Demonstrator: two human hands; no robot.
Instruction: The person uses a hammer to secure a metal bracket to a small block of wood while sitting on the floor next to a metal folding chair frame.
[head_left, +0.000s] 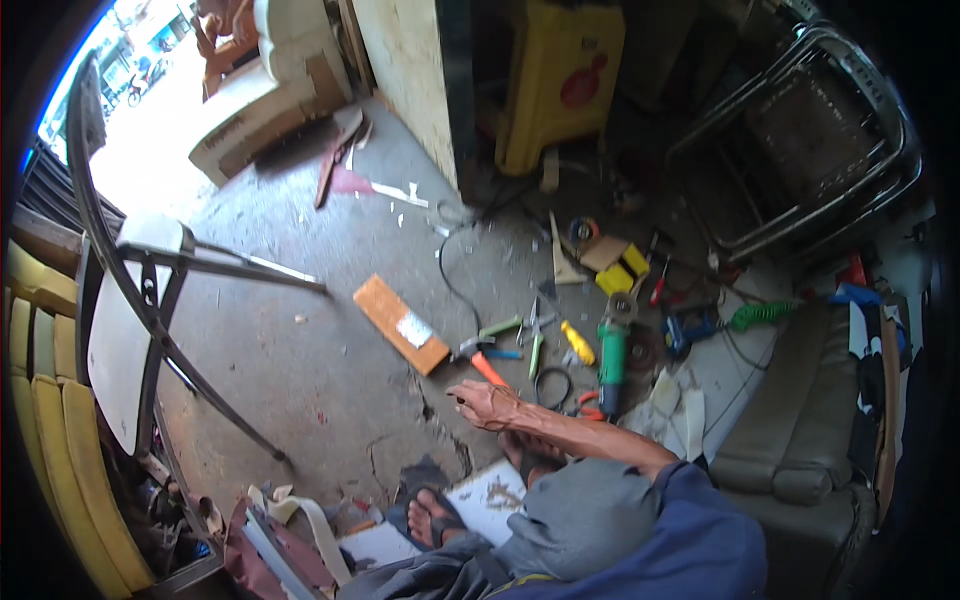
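Note:
My right hand (484,405) reaches in from the right over the floor, its forearm above my bent knee. The fingers point left, loosely bent and a little apart, and I see nothing held in them. Just beyond it lies a hammer with an orange handle (489,370). Farther off, an orange-brown board (400,325) has a small whitish packet (414,328) on it. To the right of the hammer are a yellow-handled tool (577,343), a green-handled tool (536,352) and a green angle grinder (611,355). My left hand is out of sight.
A folding chair (135,330) stands at the left beside yellow slatted padding (75,470). Folded metal chairs (810,150) lean at the far right, above a dark padded seat (790,420). A yellow panel (560,85) stands at the back. A blue drill-like tool (690,330) and cables lie right.

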